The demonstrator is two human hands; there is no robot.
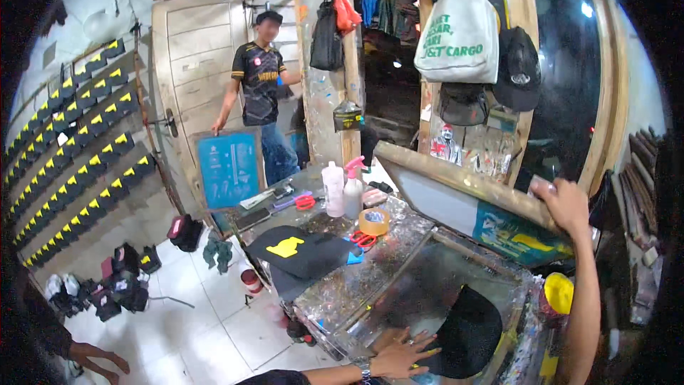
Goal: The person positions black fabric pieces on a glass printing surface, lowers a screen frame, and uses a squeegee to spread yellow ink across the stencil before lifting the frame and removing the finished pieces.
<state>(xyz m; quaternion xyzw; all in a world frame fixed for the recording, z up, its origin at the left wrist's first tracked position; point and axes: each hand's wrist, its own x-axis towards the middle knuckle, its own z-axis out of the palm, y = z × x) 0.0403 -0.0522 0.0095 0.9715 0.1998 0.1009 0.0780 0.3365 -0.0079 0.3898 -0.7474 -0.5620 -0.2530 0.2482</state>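
My right hand point(568, 207) is wrapped over the wooden edge of a tilted screen-printing frame point(467, 184), whose mesh carries a teal patch with a yellow-smeared area. Below the raised frame, a black curved cloth panel point(467, 334) lies on the glass-topped bench. My left hand point(400, 356) rests flat on the glass with fingers spread, its fingertips at the panel's left edge. Another black panel point(306, 251) with a yellow printed shape lies farther left on the paint-spattered table point(335, 299).
Red-handled scissors point(363, 240), a tape roll point(374, 222), a spray bottle point(353, 189) and a pink-white bottle point(333, 190) stand behind. A yellow paint tub point(558, 294) sits at right. Another person point(262, 93) stands by the door, touching a blue screen point(228, 170). Black-yellow pieces point(92, 164) line the left wall.
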